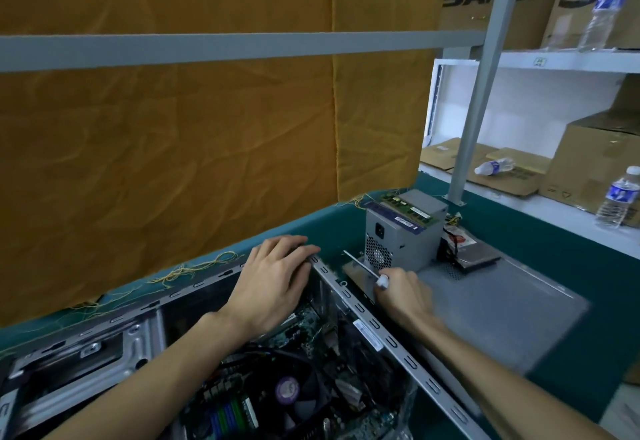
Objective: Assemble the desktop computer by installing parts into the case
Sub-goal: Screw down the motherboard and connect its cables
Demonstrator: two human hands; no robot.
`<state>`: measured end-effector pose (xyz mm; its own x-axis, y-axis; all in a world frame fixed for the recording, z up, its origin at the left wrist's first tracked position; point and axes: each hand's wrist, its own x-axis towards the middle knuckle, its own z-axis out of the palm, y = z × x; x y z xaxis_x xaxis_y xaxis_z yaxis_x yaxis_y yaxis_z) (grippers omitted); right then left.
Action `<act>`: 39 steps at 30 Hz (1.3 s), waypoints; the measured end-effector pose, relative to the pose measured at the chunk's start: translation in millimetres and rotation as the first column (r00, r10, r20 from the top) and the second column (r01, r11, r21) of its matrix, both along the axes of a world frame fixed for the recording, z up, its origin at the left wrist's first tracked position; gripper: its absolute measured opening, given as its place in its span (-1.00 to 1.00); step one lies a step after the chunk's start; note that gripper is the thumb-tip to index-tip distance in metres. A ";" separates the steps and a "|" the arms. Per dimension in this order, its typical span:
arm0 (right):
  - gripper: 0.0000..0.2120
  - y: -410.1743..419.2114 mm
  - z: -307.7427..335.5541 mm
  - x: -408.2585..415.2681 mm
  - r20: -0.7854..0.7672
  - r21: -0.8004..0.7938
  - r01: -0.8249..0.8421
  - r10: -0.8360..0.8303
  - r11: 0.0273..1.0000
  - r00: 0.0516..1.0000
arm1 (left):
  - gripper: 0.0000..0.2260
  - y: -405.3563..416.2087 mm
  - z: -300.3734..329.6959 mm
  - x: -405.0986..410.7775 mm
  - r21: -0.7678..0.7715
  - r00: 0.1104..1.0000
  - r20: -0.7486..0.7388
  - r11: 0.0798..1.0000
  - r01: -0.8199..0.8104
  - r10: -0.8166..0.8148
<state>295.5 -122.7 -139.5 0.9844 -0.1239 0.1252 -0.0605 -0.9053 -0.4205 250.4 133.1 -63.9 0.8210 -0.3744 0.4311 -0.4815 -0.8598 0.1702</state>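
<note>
The open grey computer case [360,308] lies on its side on the teal table, with the motherboard [298,335] and a black CPU fan [294,391] inside. My left hand [273,280] rests flat with straight fingers on the case's far corner. My right hand [405,296] grips a screwdriver [363,266] with a white collar, just right of the case rim; its metal shaft points up and left. Behind it stands a grey power supply [401,235] with RAM sticks [410,209] lying on top.
The grey side panel [502,304] lies flat to the right, and a hard drive [474,256] sits on its far end. An orange cloth wall backs the table. White shelves on the right hold cardboard boxes [599,159] and water bottles [618,199]. A grey post [474,121] stands behind the supply.
</note>
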 end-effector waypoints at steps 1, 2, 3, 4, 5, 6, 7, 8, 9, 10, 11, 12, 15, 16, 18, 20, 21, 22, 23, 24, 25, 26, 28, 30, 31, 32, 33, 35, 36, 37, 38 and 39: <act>-0.85 1.4 -0.3 2.4 -0.006 -0.006 0.019 -0.019 1.000 1.000 | -0.64 -0.5 -0.9 0.1 -0.002 1.000 -0.002 1.000 -0.003 0.003; -0.86 2.3 -1.4 4.8 -0.011 -0.005 0.037 -0.037 0.999 0.999 | -0.64 -0.7 -2.0 0.3 -0.005 1.000 -0.003 1.000 -0.005 0.005; -0.86 3.2 -2.4 6.4 -0.012 -0.004 0.052 -0.052 0.999 0.999 | -0.63 -0.7 -3.0 0.9 -0.009 1.000 -0.003 1.000 -0.004 0.004; -0.85 3.9 -4.0 7.4 -0.009 -0.007 0.067 -0.067 0.998 0.998 | -0.63 -0.5 -3.7 1.7 -0.013 1.000 -0.003 1.000 -0.004 0.004; -0.84 4.5 -5.6 7.7 -0.001 -0.015 0.076 -0.076 0.997 0.997 | -0.63 -0.3 -3.8 2.5 -0.015 1.000 -0.006 1.000 -0.004 0.004; -0.83 5.2 -6.9 7.9 0.008 -0.026 0.079 -0.079 0.997 0.997 | -0.63 -0.3 -3.8 3.0 -0.015 1.000 -0.011 1.000 -0.006 0.006; -0.81 6.2 -7.6 8.2 0.012 -0.040 0.076 -0.076 0.996 0.997 | -0.62 -0.3 -3.9 3.2 -0.013 1.000 -0.015 1.000 -0.007 0.007; -0.81 6.8 -7.6 8.9 0.013 -0.050 0.072 -0.071 0.996 0.997 | -0.62 -0.4 -4.1 3.2 -0.008 1.000 -0.016 1.000 -0.006 0.006; -0.82 7.1 -6.7 9.5 0.010 -0.057 0.066 -0.065 0.996 0.998 | -0.62 -0.4 -4.1 3.0 -0.001 1.000 -0.016 1.000 -0.004 0.004; -0.83 7.4 -5.7 9.8 0.005 -0.057 0.058 -0.058 0.997 0.998 | -0.61 -0.1 -4.3 2.4 0.008 1.000 -0.015 1.000 0.000 0.000; -0.82 7.8 -4.8 9.8 -0.003 -0.055 0.049 -0.049 0.997 0.999 | -0.61 0.5 -4.6 1.9 0.017 1.000 -0.014 1.000 0.003 -0.003; -0.82 8.0 -4.7 9.8 -0.010 -0.051 0.038 -0.039 0.998 0.999 | -0.61 1.2 -4.7 1.5 0.024 1.000 -0.011 1.000 0.007 -0.007; -0.79 9.8 -7.3 9.1 -0.020 -0.034 0.051 -0.052 0.998 0.998 | -0.62 2.3 -4.2 0.9 0.029 1.000 -0.003 0.999 0.017 -0.017; -0.78 10.7 -8.2 9.2 -0.017 -0.018 0.069 -0.070 0.997 0.997 | -0.62 2.0 -3.9 0.6 0.028 1.000 -0.001 0.999 0.016 -0.016; -0.77 12.9 -9.4 10.2 -0.006 0.007 0.100 -0.100 0.995 0.995 | -0.61 1.9 -3.9 -0.1 0.028 1.000 0.001 1.000 0.013 -0.013; -0.75 12.9 -11.2 11.8 0.005 0.006 0.108 -0.108 0.994 0.994 | -0.61 2.4 -3.7 -0.1 0.027 1.000 -0.004 0.999 0.017 -0.017; -0.73 12.3 -12.1 12.4 0.007 0.014 0.115 -0.115 0.993 0.993 | -0.61 2.5 -3.2 -0.1 0.027 1.000 -0.007 0.999 0.018 -0.018; -0.71 11.7 -12.2 12.9 0.006 0.042 0.124 -0.125 0.991 0.992 | -0.61 2.4 -2.7 -0.3 0.024 1.000 -0.009 1.000 0.019 -0.019; -0.68 11.6 -9.8 13.1 -0.006 0.110 0.134 -0.135 0.985 0.991 | -0.61 2.1 -2.1 -0.4 0.016 1.000 -0.017 1.000 0.020 -0.020; -0.68 11.7 -4.9 13.0 -0.020 0.234 0.134 -0.133 0.963 0.991 | -0.62 1.9 -1.4 -0.6 0.000 0.999 -0.031 1.000 0.024 -0.024; -0.73 13.6 4.0 12.3 -0.032 0.401 0.117 -0.114 0.908 0.993 | -0.62 2.0 -0.4 -0.5 -0.027 0.998 -0.054 0.999 0.029 -0.030; -0.81 16.0 16.3 10.9 -0.031 0.568 0.089 -0.087 0.818 0.996 | -0.63 2.2 1.5 -0.1 -0.068 0.996 -0.078 0.997 0.037 -0.042; -0.93 23.0 51.7 1.6 -0.028 0.814 0.029 -0.010 0.580 1.000 | -0.68 1.0 9.9 0.5 -0.229 0.988 -0.129 0.972 0.049 -0.080; -0.81 33.3 92.1 -11.9 -0.014 0.938 -0.031 0.127 0.345 0.992 | -0.73 -4.0 25.5 0.4 -0.500 0.977 -0.157 0.865 0.048 -0.145; -0.76 40.5 110.8 -19.4 -0.009 0.968 -0.042 0.201 0.246 0.979 | -0.75 -7.9 34.9 -0.7 -0.618 0.970 -0.155 0.784 0.053 -0.188; -0.75 49.3 127.3 -27.5 -0.009 0.985 -0.037 0.269 0.167 0.963 | -0.76 -11.8 45.0 -3.1 -0.700 0.964 -0.139 0.711 0.067 -0.228; -0.78 58.7 141.1 -35.5 -0.014 0.994 -0.021 0.323 0.103 0.946 | -0.77 -14.8 54.6 -6.6 -0.755 0.959 -0.114 0.650 0.086 -0.260; -0.83 75.9 160.5 -50.6 -0.028 1.000 0.030 0.392 0.000 0.920 | -0.82 -15.9 69.8 -13.8 -0.820 0.960 -0.044 0.559 0.122 -0.275; -0.81 82.5 166.8 -57.0 -0.027 0.998 0.050 0.414 -0.045 0.910 | -0.84 -13.3 75.3 -17.1 -0.833 0.965 -0.008 0.536 0.139 -0.263; -0.78 87.5 170.9 -61.9 -0.022 0.995 0.060 0.428 -0.076 0.904 | -0.85 -9.4 79.1 -19.7 -0.838 0.965 0.019 0.523 0.159 -0.262; -0.74 91.4 173.5 -66.0 -0.016 0.994 0.059 0.434 -0.087 0.901 | -0.85 -4.9 81.4 -21.9 -0.844 0.960 0.029 0.508 0.172 -0.277; -0.68 94.6 174.3 -69.7 -0.010 0.995 0.054 0.437 -0.087 0.900 | -0.85 -0.2 82.4 -24.0 -0.854 0.954 0.028 0.489 0.178 -0.298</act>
